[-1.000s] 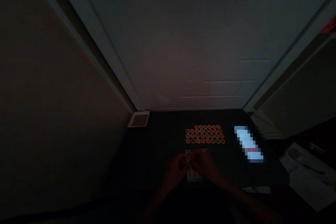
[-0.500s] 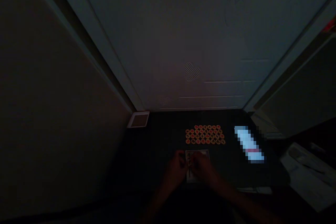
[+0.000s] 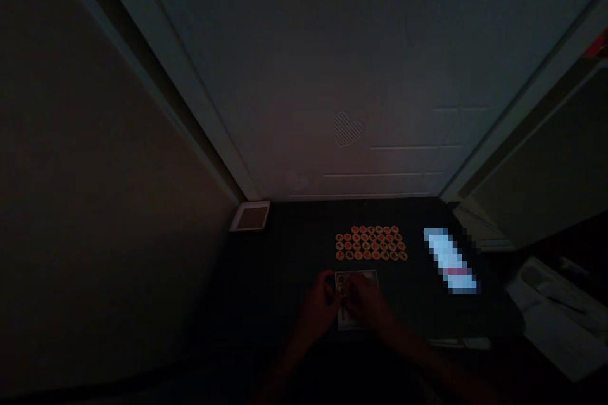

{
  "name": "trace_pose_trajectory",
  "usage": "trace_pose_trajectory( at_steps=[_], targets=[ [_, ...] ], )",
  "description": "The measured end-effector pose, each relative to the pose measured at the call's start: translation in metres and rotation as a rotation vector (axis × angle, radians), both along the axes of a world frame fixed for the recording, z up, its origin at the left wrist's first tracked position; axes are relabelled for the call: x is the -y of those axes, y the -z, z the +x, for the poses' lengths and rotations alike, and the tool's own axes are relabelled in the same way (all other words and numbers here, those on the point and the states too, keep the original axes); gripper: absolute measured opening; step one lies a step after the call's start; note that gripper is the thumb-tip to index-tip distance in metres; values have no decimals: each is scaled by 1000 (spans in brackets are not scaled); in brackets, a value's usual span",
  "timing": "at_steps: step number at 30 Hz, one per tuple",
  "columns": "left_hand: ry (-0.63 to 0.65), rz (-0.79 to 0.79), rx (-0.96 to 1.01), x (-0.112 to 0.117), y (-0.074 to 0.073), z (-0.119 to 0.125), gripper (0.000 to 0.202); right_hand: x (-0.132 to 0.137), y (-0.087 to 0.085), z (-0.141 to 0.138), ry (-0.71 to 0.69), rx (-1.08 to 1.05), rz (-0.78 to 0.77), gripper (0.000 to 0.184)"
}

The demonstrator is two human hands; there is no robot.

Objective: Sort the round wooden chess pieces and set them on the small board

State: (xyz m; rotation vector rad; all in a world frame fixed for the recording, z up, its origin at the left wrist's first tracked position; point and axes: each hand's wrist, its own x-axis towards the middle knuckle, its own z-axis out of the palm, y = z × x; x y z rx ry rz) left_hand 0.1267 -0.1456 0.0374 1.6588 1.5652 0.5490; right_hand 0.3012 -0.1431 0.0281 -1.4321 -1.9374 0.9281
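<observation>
Abutting a heart-patterned panel (image 3: 304,76), the dark table (image 3: 285,266) bears discs (image 3: 375,245); fingers (image 3: 357,286) curl, opening and hold unclear.

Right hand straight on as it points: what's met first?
Likely the round pieces at the left side of the white-rimmed box, then the left hand; too dark to judge depth.

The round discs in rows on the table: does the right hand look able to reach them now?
Probably yes: the right hand is just on the near side of the round discs, with no visible obstacle between. It is too dark to tell whether it holds something.
</observation>
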Motion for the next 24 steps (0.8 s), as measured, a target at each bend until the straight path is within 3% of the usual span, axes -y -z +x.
trace_pose_trajectory(
  at_steps=[24],
  targets=[
    [-1, -29, 12, -2, 0, 0, 39, 6, 1, 6, 33, -17, 35, 14]
  ],
)
